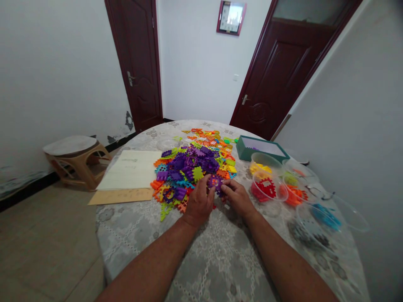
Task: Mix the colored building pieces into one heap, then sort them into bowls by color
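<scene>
A purple plastic piece (pixel 215 182) with window-like openings is held between both hands at the near right edge of a colourful heap. My left hand (pixel 200 198) pinches its left side with thumb and fingers. On the right side, my right hand (pixel 236 195) grips the same piece between thumb and fingertips. The heap of toothed plastic pieces (pixel 179 165) lies just beyond and to the left, mostly purple on top, with orange, green, blue and yellow ones around. A lime-green square piece (pixel 197 173) rests on the heap near my left hand.
Clear bowls to the right hold yellow pieces (pixel 260 168), red pieces (pixel 266 188), orange pieces (pixel 293 195), blue pieces (pixel 327 216) and grey pieces (pixel 310 230). A green box (pixel 244 152) stands behind them. Cream paper (pixel 130 170) lies left; a stool (pixel 75 161) stands beyond the table.
</scene>
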The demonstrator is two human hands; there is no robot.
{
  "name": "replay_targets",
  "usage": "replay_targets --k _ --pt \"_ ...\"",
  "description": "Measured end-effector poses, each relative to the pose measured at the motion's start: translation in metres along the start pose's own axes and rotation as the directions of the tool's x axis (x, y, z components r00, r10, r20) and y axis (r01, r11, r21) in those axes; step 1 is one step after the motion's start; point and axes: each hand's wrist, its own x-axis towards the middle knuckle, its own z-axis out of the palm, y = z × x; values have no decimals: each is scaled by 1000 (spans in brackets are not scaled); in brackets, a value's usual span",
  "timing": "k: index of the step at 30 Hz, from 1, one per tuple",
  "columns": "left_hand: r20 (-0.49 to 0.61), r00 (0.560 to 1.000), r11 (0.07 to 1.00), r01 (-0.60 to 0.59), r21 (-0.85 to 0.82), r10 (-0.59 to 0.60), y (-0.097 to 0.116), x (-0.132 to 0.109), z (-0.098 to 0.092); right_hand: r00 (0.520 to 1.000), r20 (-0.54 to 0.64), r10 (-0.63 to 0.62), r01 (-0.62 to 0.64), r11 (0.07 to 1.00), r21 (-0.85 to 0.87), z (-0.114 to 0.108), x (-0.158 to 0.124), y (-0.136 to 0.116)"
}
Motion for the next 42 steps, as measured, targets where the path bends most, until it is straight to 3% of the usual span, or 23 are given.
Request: replay_targets --k 9,13,15,18,23,28,31,36,39,42 --pt "5 982 979 186 -87 -186 0 6 -7 1000 -29 -11 11 1000 20 -2 4 5" --pt "10 969 964 246 -106 -246 -1 8 -7 957 -287 -48 93 985 144 -8 10 5" --pt "20 959 953 282 -108 -281 -1 8 -7 942 -334 -32 133 950 284 -9 12 1" --pt "61 961 956 276 -103 -270 1 9 -8 972 -233 7 90 910 404 -4 10 -4" --pt "124 971 965 223 -137 -206 2 7 -8 992 -120 31 18 923 385 7 6 -3" --pt "98 957 946 284 -154 -271 1 6 -6 972 -234 -10 108 905 410 3 6 -9" --pt "67 963 953 268 -140 -261 2 8 -8 985 -174 12 65 899 432 0 3 -15" --pt "72 976 972 213 -103 -206 4 10 -9 998 -25 53 -47 979 199 11 -1 -11" --pt "74 984 980 170 -100 -163 5 11 -11 998 -62 -9 15 996 91 19 -3 -14" --pt "105 983 975 167 -145 -152 7 10 -12 992 -102 -69 64 997 -52 12 -4 -33"
